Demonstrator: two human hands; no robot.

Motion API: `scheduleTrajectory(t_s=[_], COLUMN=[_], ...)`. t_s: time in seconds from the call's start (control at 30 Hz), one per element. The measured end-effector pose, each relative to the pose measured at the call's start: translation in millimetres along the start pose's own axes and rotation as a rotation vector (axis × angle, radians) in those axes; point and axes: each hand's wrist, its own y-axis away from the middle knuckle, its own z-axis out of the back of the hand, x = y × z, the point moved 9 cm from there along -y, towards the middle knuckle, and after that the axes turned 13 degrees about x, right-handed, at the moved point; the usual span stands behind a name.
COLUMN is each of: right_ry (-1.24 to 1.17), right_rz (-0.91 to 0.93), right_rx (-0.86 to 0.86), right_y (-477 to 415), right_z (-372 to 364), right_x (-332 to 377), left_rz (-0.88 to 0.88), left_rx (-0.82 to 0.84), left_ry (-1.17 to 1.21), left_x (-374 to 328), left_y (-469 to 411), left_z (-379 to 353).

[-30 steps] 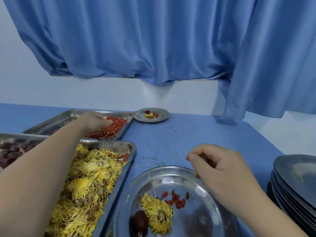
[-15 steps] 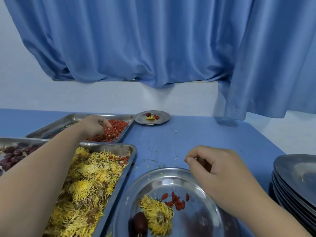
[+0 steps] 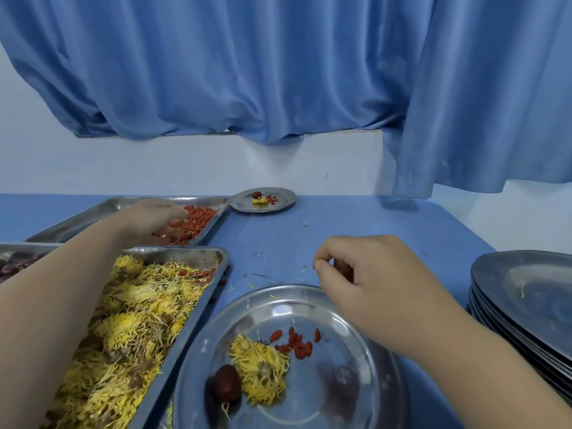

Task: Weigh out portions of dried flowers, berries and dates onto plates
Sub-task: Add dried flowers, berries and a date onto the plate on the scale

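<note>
left hand (image 3: 148, 219) in far tray (image 3: 93, 212), fingertips down among red berries (image 3: 198, 216); blurred, grip cannot be told. right hand (image 3: 371, 283) over far rim of near plate (image 3: 356, 382), fingers curled, thumb against forefinger; contents unseen. plate carries dried flower (image 3: 260, 366), date (image 3: 227, 383), a few plated berries (image 3: 297, 343).

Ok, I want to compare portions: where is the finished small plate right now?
In the head view, the small plate sits at the far edge of the table, centre, just right of the berry tray, below the curtain.
</note>
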Motion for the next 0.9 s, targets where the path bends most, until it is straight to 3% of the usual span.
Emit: scheduleTrajectory(t_s=[0.37, 0.53, 0.67, 0.8, 0.9], right_ry=[0.015, -0.273, -0.531, -0.558, -0.495], right_rz=[-0.014, -0.059, -0.092, -0.164, -0.230], right_rx=[0.181, 0.033, -0.005, -0.035, -0.108], right_y=[4.9, 20.3, 44.6, 78.9, 106.7], right_z=[4.7, 43.9, 35.1, 10.2, -2.5], right_x=[21.7, 19.3, 14.3, -0.4, -13.7], left_rz=[-0.172, -0.292, -0.327, -0.344, -0.343], left_rx=[0.038, 0.166, 0.256, 0.288, 0.202], left_ry=[0.053, 0.241, 0.308, 0.360, 0.329], left_x=[-35.7, -73.2, -88.1, -95.4, -91.7], left_y=[68.3, 120.2, 162.4, 194.0, 211.1], left_z=[-6.7, -45.7, -89.7, -117.0, -127.6])
